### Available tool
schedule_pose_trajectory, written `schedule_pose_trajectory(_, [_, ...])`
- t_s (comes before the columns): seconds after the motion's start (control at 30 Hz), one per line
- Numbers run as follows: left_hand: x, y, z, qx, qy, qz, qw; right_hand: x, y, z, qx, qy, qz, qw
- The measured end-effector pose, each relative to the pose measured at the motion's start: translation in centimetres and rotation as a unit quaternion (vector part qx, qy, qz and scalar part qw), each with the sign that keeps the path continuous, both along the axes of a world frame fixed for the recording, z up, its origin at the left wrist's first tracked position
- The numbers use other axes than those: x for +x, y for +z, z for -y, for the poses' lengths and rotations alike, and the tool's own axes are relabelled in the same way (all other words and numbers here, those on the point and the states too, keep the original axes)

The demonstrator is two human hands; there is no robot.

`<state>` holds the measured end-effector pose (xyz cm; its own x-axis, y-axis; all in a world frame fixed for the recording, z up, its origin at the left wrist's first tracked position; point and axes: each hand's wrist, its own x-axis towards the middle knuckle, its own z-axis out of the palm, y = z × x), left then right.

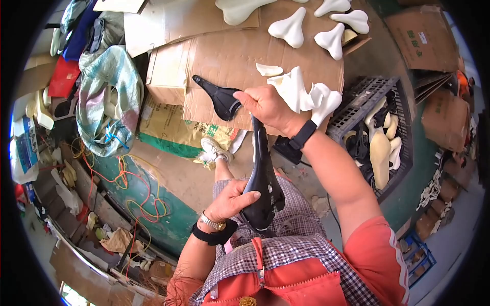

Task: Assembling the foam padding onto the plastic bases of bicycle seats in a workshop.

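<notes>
Left hand (227, 203) clamped on its wide end, right hand (268, 104) closed at its nose, a black saddle (263, 178) hangs off the box (235, 56)'s near edge, likely light, stiff and slick, best held by both ends.

Saddle (265, 189) before carton (166, 66), pads (290, 29) atop, crate (363, 99) right, sack (128, 76) left

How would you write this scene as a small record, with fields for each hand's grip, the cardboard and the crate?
Left hand grip: closed on a black saddle-shaped piece, above the checked clothing
Right hand grip: over that piece's narrow end; contact unclear
Cardboard: bears another black piece and several white pieces
Crate: dark, right of the cardboard, with pale pieces and dark ones inside
</notes>
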<state>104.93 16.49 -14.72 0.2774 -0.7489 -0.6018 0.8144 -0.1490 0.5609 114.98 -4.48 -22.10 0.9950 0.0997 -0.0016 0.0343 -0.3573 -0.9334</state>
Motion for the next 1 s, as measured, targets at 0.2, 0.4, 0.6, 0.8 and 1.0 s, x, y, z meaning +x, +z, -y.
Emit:
schedule_pose_trajectory(0.2, [0.6,-1.2,0.0,-0.002,0.022,-0.06,0.998,-0.4,-2.7,-0.4,0.108,-0.122,-0.155,0.974])
schedule_pose_trajectory(0.4, [0.4,-2.2,0.1,0.03,0.019,-0.091,0.995,-2.4,-5.1,0.4,0.153,-0.197,-0.274,0.929])
schedule_pose_trajectory(0.6, [-0.5,-3.0,-0.8,0.04,0.013,-0.078,0.996,-3.3,-0.6,1.9,-0.098,0.058,-0.057,0.992])
schedule_pose_trajectory(0.8, [-0.1,-3.0,-0.8,0.028,-0.043,-0.048,0.998,-4.1,-1.6,2.7,-0.069,0.019,-0.112,0.991])
schedule_pose_trajectory(1.0, [-0.1,-3.6,-0.9,0.011,-0.063,-0.016,0.998,-5.2,-3.5,1.5,0.086,-0.072,-0.095,0.989])
